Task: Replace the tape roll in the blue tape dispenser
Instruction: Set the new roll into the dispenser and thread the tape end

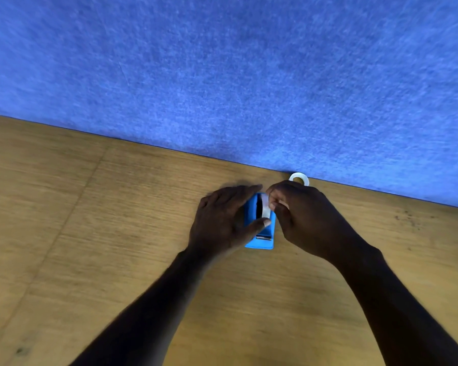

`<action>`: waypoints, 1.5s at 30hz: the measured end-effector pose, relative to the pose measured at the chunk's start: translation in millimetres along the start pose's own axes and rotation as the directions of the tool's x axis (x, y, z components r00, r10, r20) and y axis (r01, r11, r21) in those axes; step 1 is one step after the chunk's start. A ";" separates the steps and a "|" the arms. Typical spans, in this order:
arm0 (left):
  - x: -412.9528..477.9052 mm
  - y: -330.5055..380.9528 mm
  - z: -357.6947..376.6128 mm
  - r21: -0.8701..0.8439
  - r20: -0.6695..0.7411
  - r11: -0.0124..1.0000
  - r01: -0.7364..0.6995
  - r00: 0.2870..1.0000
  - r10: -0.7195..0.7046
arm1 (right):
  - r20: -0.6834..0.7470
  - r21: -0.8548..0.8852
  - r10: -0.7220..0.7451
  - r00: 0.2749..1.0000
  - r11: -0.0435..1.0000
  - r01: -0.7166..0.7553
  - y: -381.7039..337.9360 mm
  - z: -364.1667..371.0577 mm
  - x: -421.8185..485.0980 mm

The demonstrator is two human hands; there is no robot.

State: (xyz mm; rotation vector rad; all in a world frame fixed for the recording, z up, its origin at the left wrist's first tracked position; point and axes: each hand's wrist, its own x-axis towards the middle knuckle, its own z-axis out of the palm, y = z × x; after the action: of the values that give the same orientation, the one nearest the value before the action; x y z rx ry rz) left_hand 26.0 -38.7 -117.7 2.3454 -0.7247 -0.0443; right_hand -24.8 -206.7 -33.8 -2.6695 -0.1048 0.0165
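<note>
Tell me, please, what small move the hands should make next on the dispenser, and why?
Probably ease the tape roll further down into the blue dispenser. The right hand pinches the roll at its top, part of it shows above the slot, and the left hand steadies the dispenser's side.

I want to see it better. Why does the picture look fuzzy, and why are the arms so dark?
Head view: the whole frame is a bit smeared, as if the camera moved, so the table grain and blue wall look soft. The arms are dim and show little detail. The dispenser stays bright. The left hand casts a faint shadow. The wide lens tilts the table edge.
</note>
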 end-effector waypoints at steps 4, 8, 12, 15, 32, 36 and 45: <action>0.3 -2.5 1.7 0.004 0.005 1.000 -0.006 1.000 0.006 | 0.035 0.018 -0.009 0.999 1.000 0.009 -0.9 -4.3 -2.4; 0.3 0.2 0.4 0.007 -0.019 1.000 -0.013 1.000 0.013 | 0.065 0.038 -0.014 0.998 0.999 0.011 -4.7 -8.9 -5.4; -1.2 -0.4 0.5 0.015 -0.017 1.000 -0.016 1.000 0.016 | 0.038 0.056 0.007 0.999 0.998 -0.010 -6.3 -5.5 -8.8; -2.5 -2.9 0.5 -0.003 -0.005 1.000 -0.014 1.000 0.014 | 0.006 0.049 0.009 1.000 0.999 -0.009 -6.9 0.8 -12.4; -1.5 -5.5 0.1 -0.018 0.034 0.998 -0.068 0.997 0.069 | -0.005 0.055 0.021 1.000 0.998 -0.021 -9.6 7.7 -26.5; -1.3 -4.5 1.5 -0.079 -0.045 0.994 -0.075 0.996 0.071 | -0.006 0.043 0.036 0.999 0.998 -0.036 -10.0 11.1 -28.4; 9.0 3.5 2.7 -0.034 -0.066 0.999 -0.007 0.998 0.005 | 0.026 0.033 -0.018 1.000 0.999 0.017 -11.0 2.1 -23.4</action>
State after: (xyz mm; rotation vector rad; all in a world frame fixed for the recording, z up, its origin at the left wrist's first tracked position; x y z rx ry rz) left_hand 31.2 -47.1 -116.3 2.3005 -0.6935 0.0232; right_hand -49.0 -197.8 -30.8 -2.6360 -0.1351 0.0468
